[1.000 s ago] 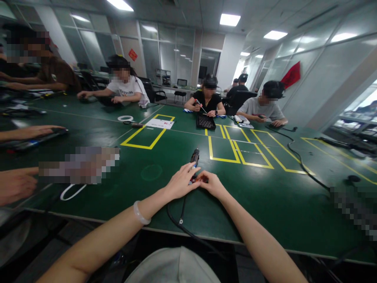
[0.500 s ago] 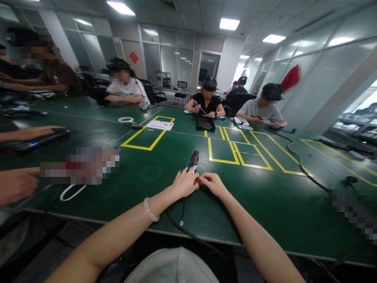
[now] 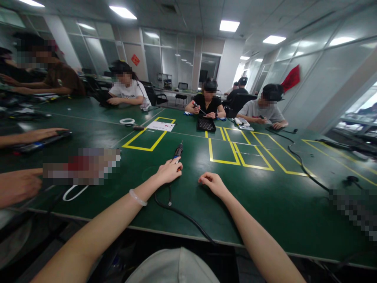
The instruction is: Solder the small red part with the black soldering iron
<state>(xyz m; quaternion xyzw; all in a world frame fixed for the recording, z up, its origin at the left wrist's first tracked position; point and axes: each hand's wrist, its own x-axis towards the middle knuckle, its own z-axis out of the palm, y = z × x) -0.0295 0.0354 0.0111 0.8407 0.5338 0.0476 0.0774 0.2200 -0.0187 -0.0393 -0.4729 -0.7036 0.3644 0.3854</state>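
My left hand (image 3: 170, 170) is wrapped over the handle of a dark electric screwdriver (image 3: 178, 150), low over the green table. Its thin metal bit points away from me, and a patch of blue shows beside my fingers. A black cord (image 3: 184, 215) trails from under the hand toward the table's front edge, with a small ring on a thin loop beside it. To the right, apart from the screwdriver, my right hand (image 3: 212, 183) rests near the tabletop with fingers curled in against the thumb. Whatever those fingers may hold is hidden.
Yellow tape rectangles (image 3: 225, 162) mark the green table (image 3: 165, 245). A paper sheet (image 3: 161, 126) and a white cable coil (image 3: 127, 121) lie farther back. Across from me, a person works over a black tray (image 3: 205, 124). At left, another person's hand (image 3: 20, 186) is near a blurred-out object.
My left hand has moved left with the screwdriver, away from my right hand, and the cord has shifted along. The screwdriver's bit now shows. My right hand has stayed in place.
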